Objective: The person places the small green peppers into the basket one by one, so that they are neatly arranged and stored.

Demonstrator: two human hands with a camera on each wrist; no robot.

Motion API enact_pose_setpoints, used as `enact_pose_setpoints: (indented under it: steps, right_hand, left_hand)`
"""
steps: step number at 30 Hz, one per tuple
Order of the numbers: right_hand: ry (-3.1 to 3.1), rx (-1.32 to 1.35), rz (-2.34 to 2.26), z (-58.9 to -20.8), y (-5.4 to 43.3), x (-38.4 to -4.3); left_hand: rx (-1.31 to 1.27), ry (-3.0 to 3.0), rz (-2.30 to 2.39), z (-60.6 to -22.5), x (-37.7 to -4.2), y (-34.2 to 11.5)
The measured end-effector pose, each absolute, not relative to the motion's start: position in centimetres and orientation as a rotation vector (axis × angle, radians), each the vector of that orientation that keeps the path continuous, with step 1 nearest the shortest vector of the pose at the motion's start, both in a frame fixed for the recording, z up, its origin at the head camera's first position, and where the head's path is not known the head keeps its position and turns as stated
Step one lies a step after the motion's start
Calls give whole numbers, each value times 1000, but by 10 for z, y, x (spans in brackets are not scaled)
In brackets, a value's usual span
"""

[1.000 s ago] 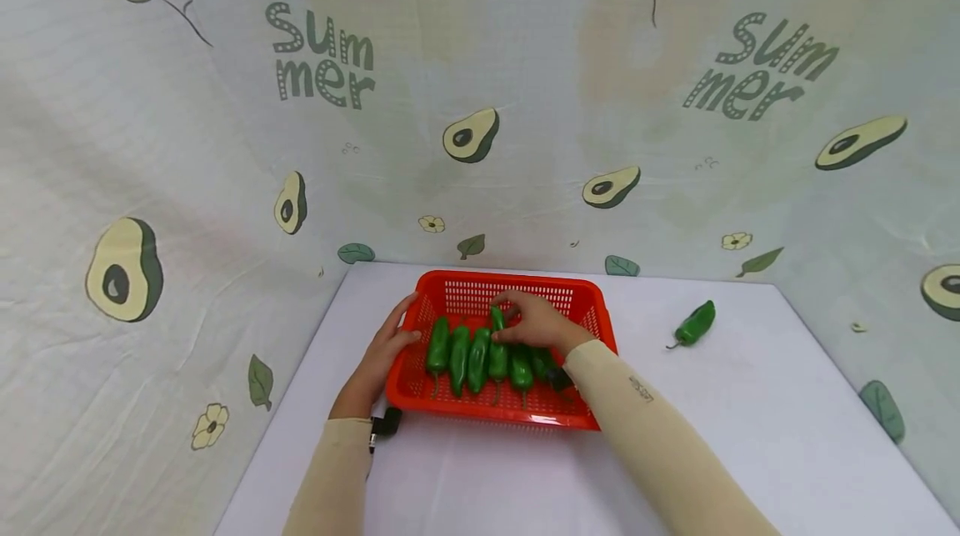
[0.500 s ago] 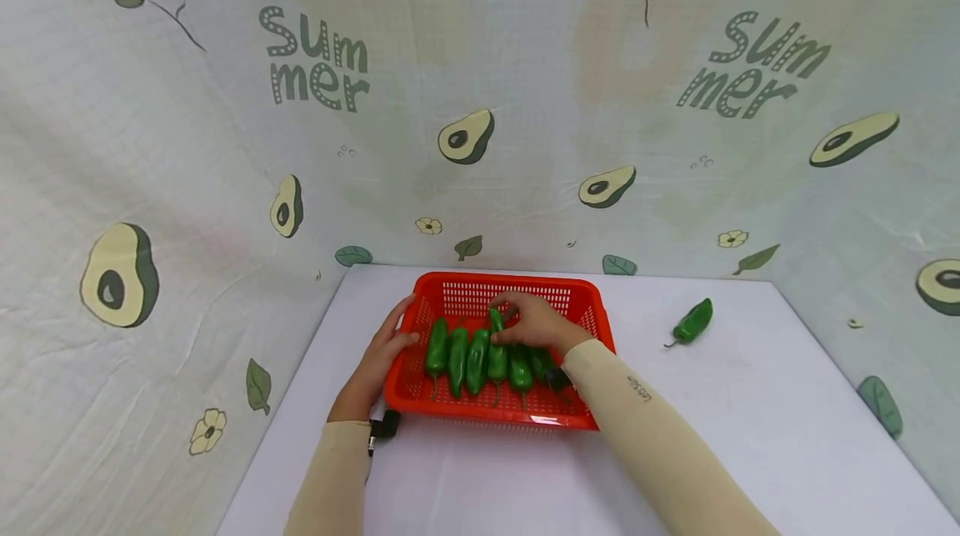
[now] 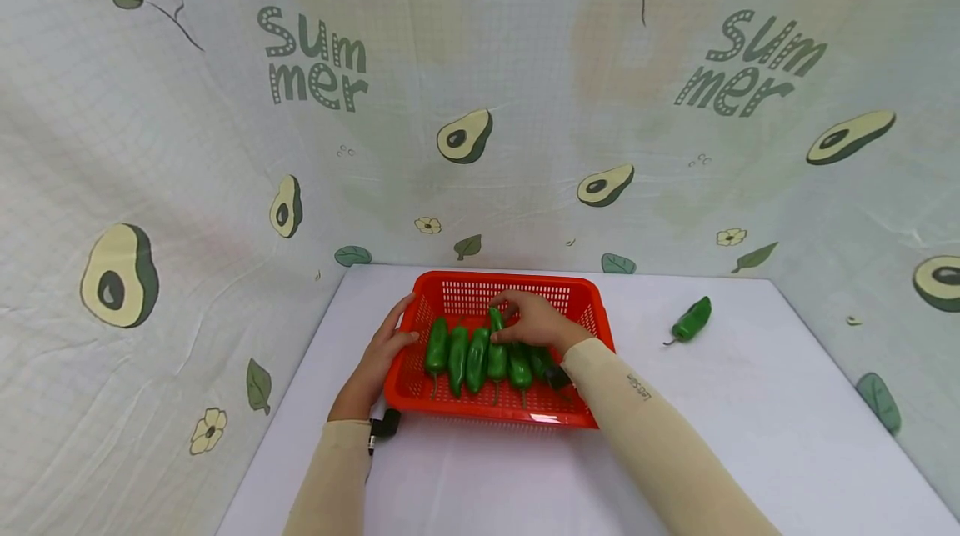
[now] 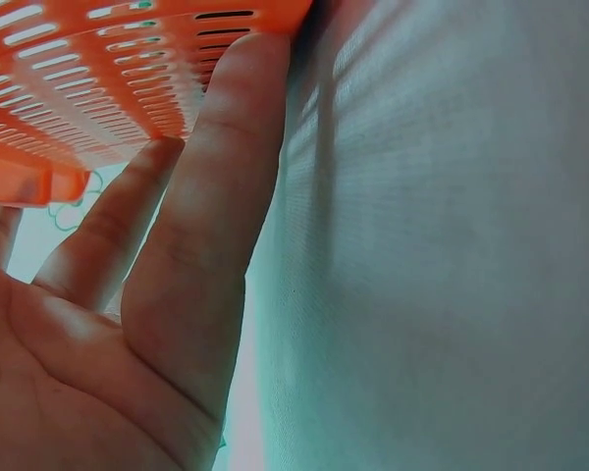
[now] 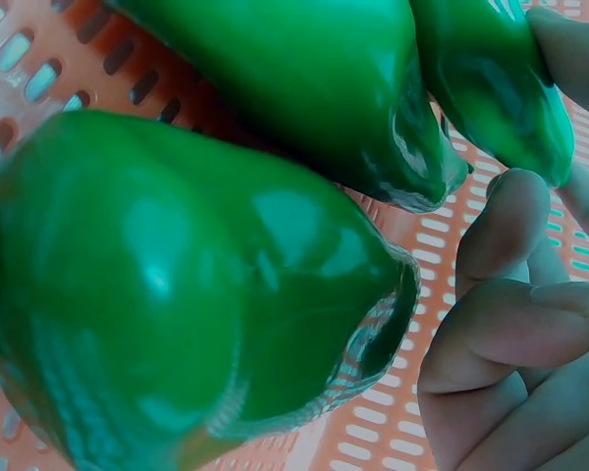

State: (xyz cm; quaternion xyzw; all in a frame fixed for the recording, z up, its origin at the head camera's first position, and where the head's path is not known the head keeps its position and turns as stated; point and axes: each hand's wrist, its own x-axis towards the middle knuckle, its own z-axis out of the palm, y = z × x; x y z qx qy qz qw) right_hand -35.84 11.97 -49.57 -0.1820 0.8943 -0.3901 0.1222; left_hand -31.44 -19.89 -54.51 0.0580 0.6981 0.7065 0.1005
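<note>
Several green peppers lie side by side in a red plastic basket [image 3: 517, 419] with slotted walls. My right hand [image 3: 536, 323] is inside the basket and pinches the upper end of one green pepper [image 3: 497, 363] between thumb and fingers. In the right wrist view, that pepper's tip [image 5: 515, 128] sits between the fingers, while the other fingers curl below it. A larger-looking pepper [image 5: 177, 285] fills the near part of that view. My left hand [image 3: 380, 357] holds the basket's left side, thumb at the rim; in the left wrist view its fingers [image 4: 211, 186] press the outer wall.
A single green pepper [image 3: 691, 320] lies on the white table [image 3: 712, 411] to the right of the basket. A printed cloth [image 3: 525, 211] with avocados and lettering hangs behind and along both sides. Black wrist cameras [image 3: 386, 423] sit close to the basket.
The head view has shifted very slightly. Both hands, the basket and the peppers stay in the same places.
</note>
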Motion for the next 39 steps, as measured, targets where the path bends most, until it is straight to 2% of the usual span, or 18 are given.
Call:
enact_pose_setpoints:
  steps: [39]
  right_hand:
    - [2637,-528,-1077,-499,121,-359]
  left_hand:
    - [161,2061,2089,-543,-312,-199]
